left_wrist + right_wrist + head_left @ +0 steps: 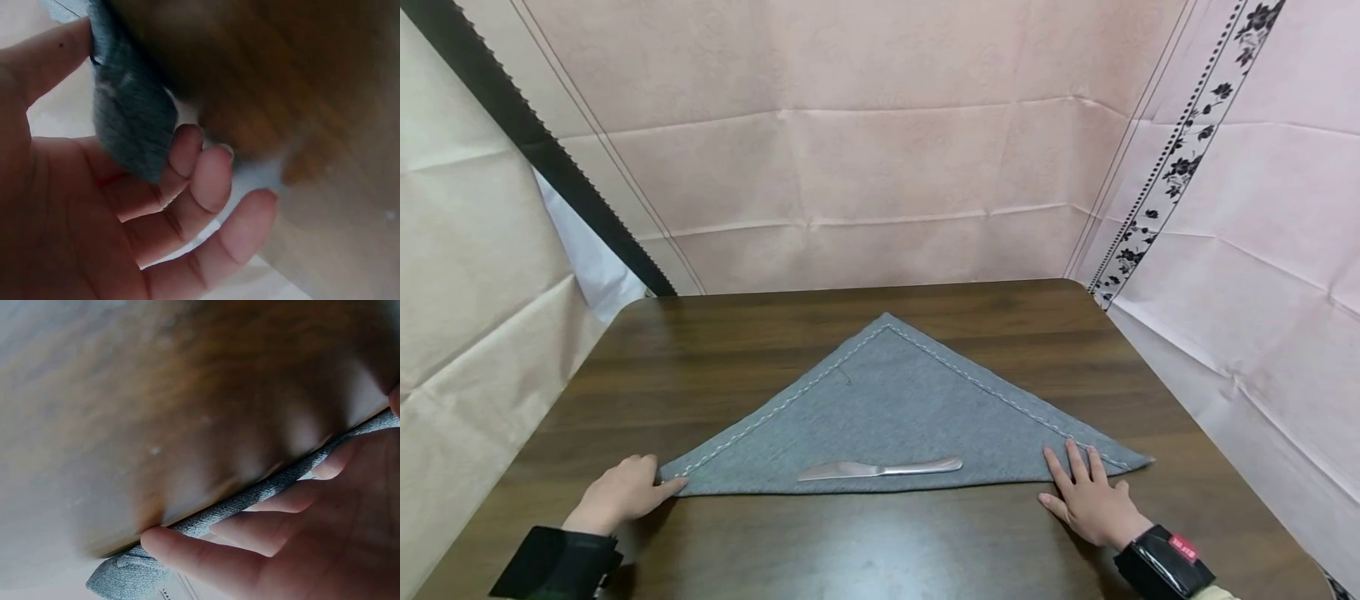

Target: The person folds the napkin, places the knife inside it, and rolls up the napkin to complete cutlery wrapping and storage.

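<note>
A blue-grey cloth (880, 408) with a white stitched border lies folded in a triangle, its point away from me and its long fold toward me. On it, close to the fold, rests a silver table knife (880, 469), blade to the left. My left hand (627, 492) is at the left corner. Its thumb touches the cloth edge, while its loosely bent fingers (212, 181) lie around the corner, apart from the thumb. Near the right corner, my right hand (1093, 504) rests on the cloth with fingers spread; its thumb lies just below the fold.
The dark wooden table (760, 329) has rounded far corners. Behind it hangs a pale pink creased sheet (880, 183), with more sheets at both sides. A black band (535, 133) runs down the left, a flowered strip (1180, 167) down the right.
</note>
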### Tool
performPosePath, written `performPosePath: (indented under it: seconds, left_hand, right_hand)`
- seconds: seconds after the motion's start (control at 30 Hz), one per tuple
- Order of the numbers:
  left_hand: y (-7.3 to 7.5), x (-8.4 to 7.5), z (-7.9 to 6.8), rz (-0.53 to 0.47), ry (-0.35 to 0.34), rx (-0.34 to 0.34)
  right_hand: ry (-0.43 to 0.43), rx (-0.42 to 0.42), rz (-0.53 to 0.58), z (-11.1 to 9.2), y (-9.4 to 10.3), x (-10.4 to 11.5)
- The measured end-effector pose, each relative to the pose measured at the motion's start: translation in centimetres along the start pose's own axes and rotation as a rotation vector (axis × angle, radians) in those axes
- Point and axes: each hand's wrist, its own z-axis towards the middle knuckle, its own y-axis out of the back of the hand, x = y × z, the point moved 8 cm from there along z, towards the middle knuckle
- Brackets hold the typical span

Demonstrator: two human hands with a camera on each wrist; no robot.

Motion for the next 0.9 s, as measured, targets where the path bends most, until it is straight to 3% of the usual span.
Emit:
performPosePath:
  seconds: [0.13,0.23,0.43,0.53,0.67,0.77,0.9]
  left_hand:
    - [0.1,0.2,0.0,-0.028,0.008,0.005]
    - [0.6,-0.2,-0.2,-0.082,-0.019,-0.057]
    - [3.1,-2.3,-1.2,-0.238,-0.153,-0.321]
    - [4.4,-3.4,-1.9,-0.264,-0.210,-0.459]
    - [5.4,-4.5,-2.6,-0.281,-0.265,-0.579]
    - [5.6,-4.7,-2.9,-0.300,-0.275,-0.604]
    - [5.3,-4.8,-2.8,-0.318,-0.268,-0.584]
  right_hand:
    - [0.000,0.002,0.000,0.1,0.0,0.0]
    - [0.003,-0.005,-0.004,0.1,-0.1,0.0]
    - [0.011,-0.034,-0.018,0.1,-0.1,-0.2]
    - [0.012,-0.034,-0.016,0.2,-0.2,-0.3]
    - [0.012,-0.025,-0.011,0.3,-0.3,-0.4]
    - [0.024,-0.020,-0.015,0.4,0.0,-0.1]
    - [0.035,0.015,-0.021,0.7,0.7,0.0]
